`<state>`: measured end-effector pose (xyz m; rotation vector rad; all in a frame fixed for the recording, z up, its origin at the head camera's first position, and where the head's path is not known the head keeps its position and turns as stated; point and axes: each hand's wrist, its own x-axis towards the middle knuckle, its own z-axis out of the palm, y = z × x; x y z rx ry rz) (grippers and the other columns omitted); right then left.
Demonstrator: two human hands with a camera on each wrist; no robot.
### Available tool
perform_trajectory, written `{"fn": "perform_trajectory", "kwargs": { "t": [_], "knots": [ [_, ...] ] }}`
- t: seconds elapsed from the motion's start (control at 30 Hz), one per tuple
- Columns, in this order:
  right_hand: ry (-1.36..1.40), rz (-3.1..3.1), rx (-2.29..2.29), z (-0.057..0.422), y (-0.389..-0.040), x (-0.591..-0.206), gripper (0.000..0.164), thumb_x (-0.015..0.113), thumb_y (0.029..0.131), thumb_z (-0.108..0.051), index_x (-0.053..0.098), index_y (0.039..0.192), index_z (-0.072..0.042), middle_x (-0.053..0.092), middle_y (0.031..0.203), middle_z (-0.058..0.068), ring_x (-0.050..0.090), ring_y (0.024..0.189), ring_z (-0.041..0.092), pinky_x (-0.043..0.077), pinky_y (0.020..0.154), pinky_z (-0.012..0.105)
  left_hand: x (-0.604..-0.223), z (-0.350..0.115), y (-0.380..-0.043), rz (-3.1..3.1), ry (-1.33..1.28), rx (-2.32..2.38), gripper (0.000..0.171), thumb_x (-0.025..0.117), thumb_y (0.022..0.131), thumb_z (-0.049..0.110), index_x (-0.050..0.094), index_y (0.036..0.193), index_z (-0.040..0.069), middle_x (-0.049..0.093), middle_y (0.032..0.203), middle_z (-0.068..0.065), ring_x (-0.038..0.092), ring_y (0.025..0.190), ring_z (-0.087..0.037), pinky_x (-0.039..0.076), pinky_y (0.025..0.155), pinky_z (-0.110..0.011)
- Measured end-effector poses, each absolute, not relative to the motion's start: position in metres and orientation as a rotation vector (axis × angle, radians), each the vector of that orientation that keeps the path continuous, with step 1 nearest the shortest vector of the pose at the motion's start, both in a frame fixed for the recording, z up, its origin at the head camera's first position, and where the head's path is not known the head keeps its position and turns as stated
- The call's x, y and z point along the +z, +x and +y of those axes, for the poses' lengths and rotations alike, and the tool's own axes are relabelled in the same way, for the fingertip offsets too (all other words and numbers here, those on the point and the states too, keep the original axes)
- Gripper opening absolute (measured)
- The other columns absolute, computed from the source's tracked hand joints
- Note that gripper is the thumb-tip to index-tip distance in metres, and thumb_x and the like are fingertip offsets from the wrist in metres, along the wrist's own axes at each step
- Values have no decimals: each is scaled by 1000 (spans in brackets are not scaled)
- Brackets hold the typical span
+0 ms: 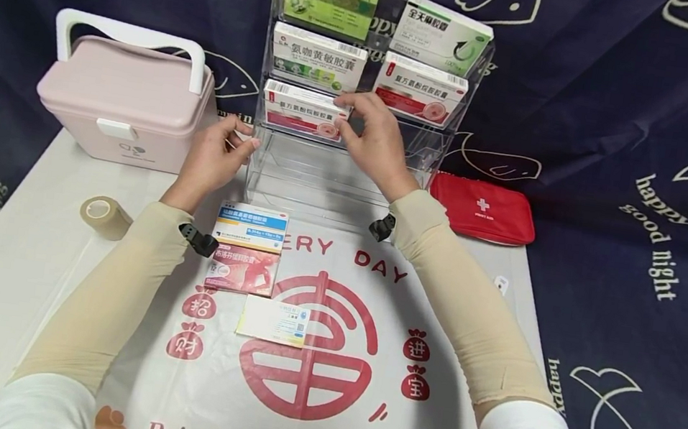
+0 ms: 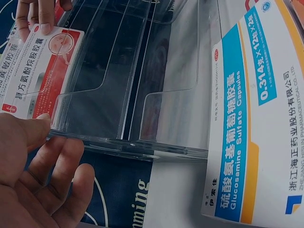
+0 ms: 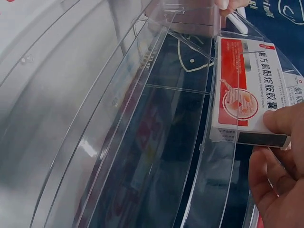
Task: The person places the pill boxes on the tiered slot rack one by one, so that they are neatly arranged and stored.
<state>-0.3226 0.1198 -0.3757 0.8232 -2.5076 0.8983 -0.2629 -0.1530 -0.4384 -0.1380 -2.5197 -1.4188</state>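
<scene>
Your right hand (image 1: 375,139) pinches the right end of the lower 复方氨酚烷胺胶囊 box (image 1: 297,113), seated in the clear display rack (image 1: 316,176) beneath the 氨咖黄敏胶囊 box (image 1: 317,60). Your left hand (image 1: 215,155), fingers bent, is at the rack's left edge; whether it grips, I can't tell.

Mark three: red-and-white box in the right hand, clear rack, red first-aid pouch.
Red-and-white box (image 3: 249,88), right wrist view: middle of its printed front.
Clear rack (image 1: 317,167), head view: bare lower tier.
Red first-aid pouch (image 1: 483,211), head view: front, by the white cross.
</scene>
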Motion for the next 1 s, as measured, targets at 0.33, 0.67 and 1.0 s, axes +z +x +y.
{"fn": "perform_trajectory", "kwargs": {
  "t": [0.33,0.67,1.0],
  "knots": [
    [775,-2525,826,119,-319,-376,26,73,96,-20,70,122,-14,60,123,1,60,100,13,47,80,35,-440,-154,-264,-2511,-145,-1412,19,71,98,17,62,107,3,67,82,-14,58,63,2,42,59,-20],
    [763,-2461,882,122,-314,-377,30,72,97,-17,71,127,-14,57,132,4,60,103,17,48,89,31,-440,-153,-265,-2522,-136,-1416,20,71,98,17,63,108,3,67,82,-13,58,63,1,42,59,-20],
    [706,-2331,1149,145,-277,-392,21,75,93,-11,73,113,-6,63,120,4,63,92,21,47,64,31,-440,-154,-264,-2536,-133,-1412,21,70,98,19,63,109,3,66,82,-13,59,64,-1,42,58,-19]
  ]
}}
